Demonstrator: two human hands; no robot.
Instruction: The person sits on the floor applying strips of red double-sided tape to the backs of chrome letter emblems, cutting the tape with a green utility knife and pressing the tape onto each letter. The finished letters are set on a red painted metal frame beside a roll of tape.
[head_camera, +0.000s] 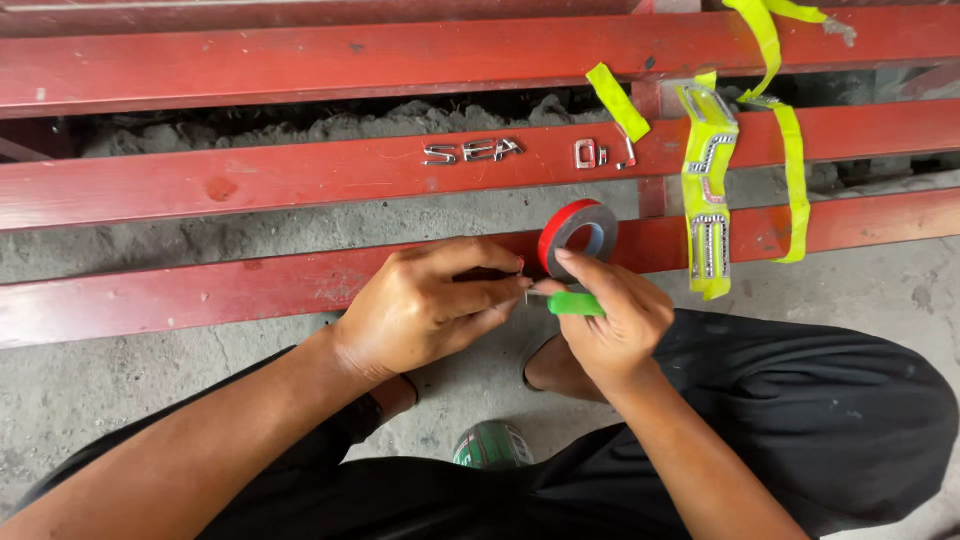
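Right in the middle, the left hand (425, 305) pinches something very small between its thumb and fingers (500, 293); it is too tiny to tell what it is. The right hand (610, 320) is closed around a little tool with a green handle (577, 304), and its metal tip points at the left fingertips. The two hands almost touch.

Just behind the right hand, a roll of tape (578, 236) with a red outside and a grey inside stands on its edge against a red metal beam (200, 290). On the next red beam (250, 175) farther back lie some small shiny silver letters (472, 152), set in a row. To the right, bright yellow tape strips (790, 170) hang over the beams, and one strip holds more shiny pieces (708, 200).

Below the hands are the person's black trousers (800, 410) and a grey concrete floor (120, 380). A green and white roll (492, 447) lies on the floor between the knees.
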